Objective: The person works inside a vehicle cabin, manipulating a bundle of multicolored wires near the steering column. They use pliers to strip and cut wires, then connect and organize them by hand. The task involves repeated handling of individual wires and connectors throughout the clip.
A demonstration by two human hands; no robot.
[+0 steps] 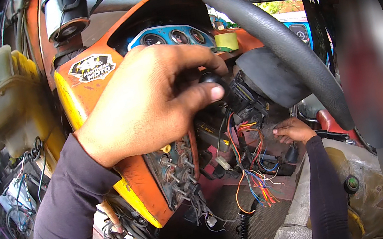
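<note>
My left hand (148, 101) reaches in from the lower left in a dark sleeve. Its thumb and fingers pinch a black knob (211, 78) on the stalk beside the steering column. Below the knob, a black connector block (248, 98) sits in the opened column, with a bundle of orange, blue and red wires (253, 179) hanging from it. My right hand (293, 131), also dark-sleeved, is lower down under the black steering wheel (290, 48). Its fingers are curled around wires at the column's base; what lies under the fingers is hidden.
An orange and yellow dashboard panel (82, 94) with a sticker and blue-rimmed gauges (173, 36) is at the centre left. A cloudy plastic fluid tank (3, 99) is at the far left. A worn, covered seat (361, 177) is at the lower right, and a coiled black cable (242, 234) hangs below.
</note>
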